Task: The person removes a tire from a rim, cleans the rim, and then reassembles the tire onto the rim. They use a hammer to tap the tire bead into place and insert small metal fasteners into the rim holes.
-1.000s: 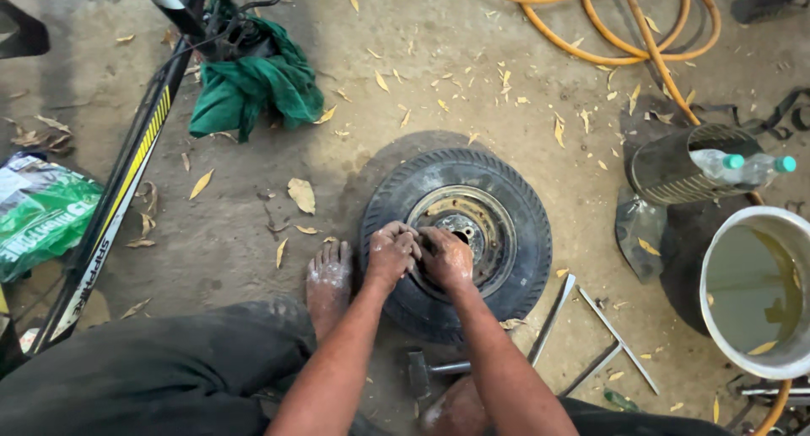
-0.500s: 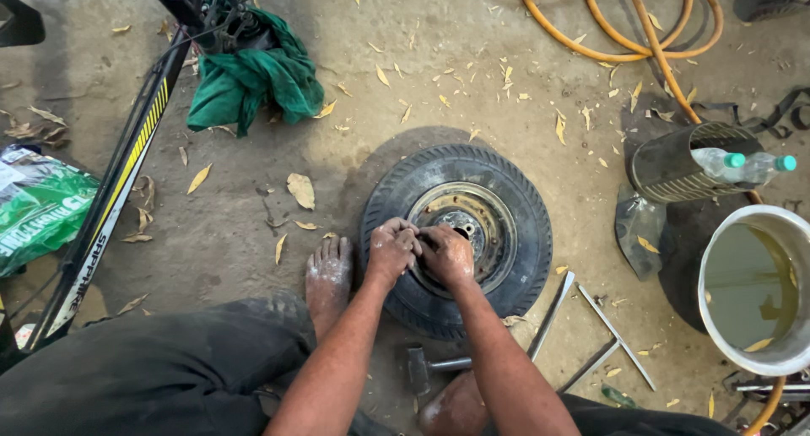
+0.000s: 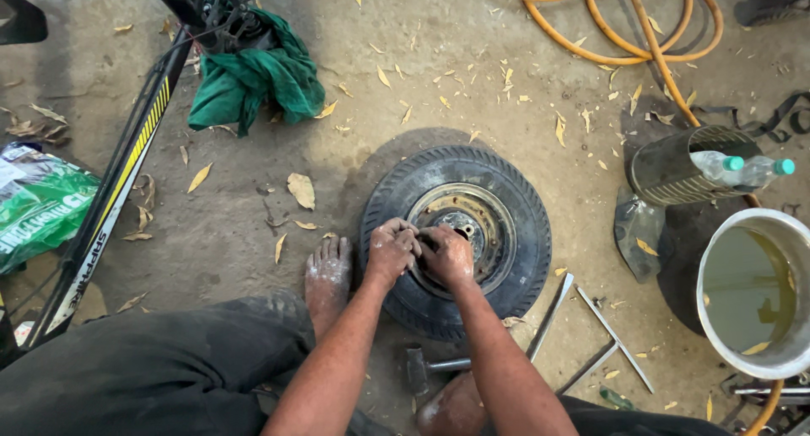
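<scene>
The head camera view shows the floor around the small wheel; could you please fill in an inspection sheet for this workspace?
Surface: bare concrete floor, dusty, strewn with dry leaves.
Job's things: small tyre lying flat, metal rim facing up.
Clutter: hammer and metal rods beside the tyre; green cloth; green bag; pale bucket of murky liquid; dark can with two plastic bottles.
Grippers: left hand and right hand side by side, pressing on the near edge of the rim; grip unclear.
Cables: orange hose coiled at top right.
Surroundings: bicycle frame at left; the person's bare foot beside the tyre.
</scene>
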Action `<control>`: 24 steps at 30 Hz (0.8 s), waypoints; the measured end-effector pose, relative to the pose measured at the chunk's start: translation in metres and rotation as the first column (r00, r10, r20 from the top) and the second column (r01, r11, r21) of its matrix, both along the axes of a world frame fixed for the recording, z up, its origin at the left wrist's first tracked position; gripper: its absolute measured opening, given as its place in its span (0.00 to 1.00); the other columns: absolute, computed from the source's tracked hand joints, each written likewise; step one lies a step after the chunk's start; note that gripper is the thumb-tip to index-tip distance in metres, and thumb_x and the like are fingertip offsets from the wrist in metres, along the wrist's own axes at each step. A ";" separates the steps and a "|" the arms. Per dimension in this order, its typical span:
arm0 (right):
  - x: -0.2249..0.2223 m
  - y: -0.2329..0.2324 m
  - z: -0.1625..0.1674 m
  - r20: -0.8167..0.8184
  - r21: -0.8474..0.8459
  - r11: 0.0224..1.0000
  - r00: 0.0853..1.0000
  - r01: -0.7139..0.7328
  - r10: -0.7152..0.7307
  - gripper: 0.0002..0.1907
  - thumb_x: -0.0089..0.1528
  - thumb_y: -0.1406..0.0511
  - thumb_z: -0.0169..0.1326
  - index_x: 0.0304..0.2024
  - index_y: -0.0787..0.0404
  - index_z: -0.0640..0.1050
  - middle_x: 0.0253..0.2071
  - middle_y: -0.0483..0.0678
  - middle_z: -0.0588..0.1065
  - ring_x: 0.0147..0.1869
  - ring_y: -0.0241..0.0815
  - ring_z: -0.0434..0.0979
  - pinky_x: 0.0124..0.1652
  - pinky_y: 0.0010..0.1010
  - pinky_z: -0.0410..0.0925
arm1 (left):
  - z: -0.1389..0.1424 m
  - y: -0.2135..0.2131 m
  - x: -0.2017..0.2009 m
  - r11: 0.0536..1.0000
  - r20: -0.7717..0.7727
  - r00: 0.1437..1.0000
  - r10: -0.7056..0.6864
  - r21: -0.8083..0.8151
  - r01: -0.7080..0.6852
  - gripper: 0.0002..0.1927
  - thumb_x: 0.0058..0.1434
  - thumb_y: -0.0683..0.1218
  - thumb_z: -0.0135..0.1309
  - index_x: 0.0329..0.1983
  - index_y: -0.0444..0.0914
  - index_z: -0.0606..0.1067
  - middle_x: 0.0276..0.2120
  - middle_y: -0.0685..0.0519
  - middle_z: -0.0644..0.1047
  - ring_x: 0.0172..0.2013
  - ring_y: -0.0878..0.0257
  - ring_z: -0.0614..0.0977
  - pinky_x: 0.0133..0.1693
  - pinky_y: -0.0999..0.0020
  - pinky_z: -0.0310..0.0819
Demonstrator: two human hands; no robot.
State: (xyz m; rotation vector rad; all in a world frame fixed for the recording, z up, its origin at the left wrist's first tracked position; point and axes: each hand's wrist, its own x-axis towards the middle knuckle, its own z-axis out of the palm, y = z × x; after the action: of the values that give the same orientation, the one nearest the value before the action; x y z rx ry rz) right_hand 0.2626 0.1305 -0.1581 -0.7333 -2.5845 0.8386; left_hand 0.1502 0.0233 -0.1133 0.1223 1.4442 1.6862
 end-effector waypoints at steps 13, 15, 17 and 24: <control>-0.002 -0.003 0.004 -0.031 -0.024 1.000 0.999 0.019 -0.020 0.13 0.53 0.62 0.65 0.41 0.54 0.83 0.35 0.49 0.78 0.40 0.53 0.81 0.39 0.41 0.73 | 0.001 -0.001 -0.001 1.000 -0.002 1.000 -0.002 0.000 0.002 0.07 0.63 0.41 0.48 0.35 0.33 0.74 0.18 0.49 0.77 0.11 0.67 0.69 0.13 0.72 0.58; -0.002 -0.004 0.004 -0.042 -0.024 0.999 0.998 0.034 -0.035 0.15 0.53 0.63 0.65 0.43 0.54 0.83 0.35 0.49 0.78 0.40 0.53 0.81 0.38 0.41 0.73 | 0.000 -0.002 -0.001 1.000 -0.002 1.000 -0.009 0.010 0.009 0.07 0.64 0.42 0.49 0.35 0.32 0.74 0.18 0.49 0.77 0.11 0.67 0.69 0.13 0.73 0.58; -0.002 -0.004 0.004 0.000 -0.007 0.999 1.000 0.031 -0.031 0.12 0.54 0.62 0.65 0.41 0.53 0.83 0.34 0.49 0.78 0.39 0.52 0.81 0.38 0.41 0.73 | 0.000 -0.002 0.000 1.000 -0.007 1.000 -0.010 0.011 0.010 0.07 0.63 0.41 0.49 0.35 0.32 0.74 0.18 0.49 0.77 0.11 0.68 0.70 0.13 0.73 0.58; 0.000 -0.002 0.000 -0.003 -0.018 1.000 1.000 0.025 -0.025 0.12 0.54 0.62 0.65 0.40 0.52 0.83 0.34 0.48 0.78 0.39 0.52 0.81 0.38 0.41 0.72 | 0.001 0.000 -0.001 1.000 -0.013 1.000 -0.006 -0.015 0.006 0.07 0.62 0.41 0.48 0.35 0.32 0.75 0.18 0.49 0.77 0.11 0.67 0.69 0.12 0.72 0.58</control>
State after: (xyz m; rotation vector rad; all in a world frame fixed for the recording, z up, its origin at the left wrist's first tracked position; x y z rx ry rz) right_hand 0.2625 0.1282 -0.1577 -0.7677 -2.5626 0.8558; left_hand 0.1496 0.0237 -0.1126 0.1295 1.4643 1.6728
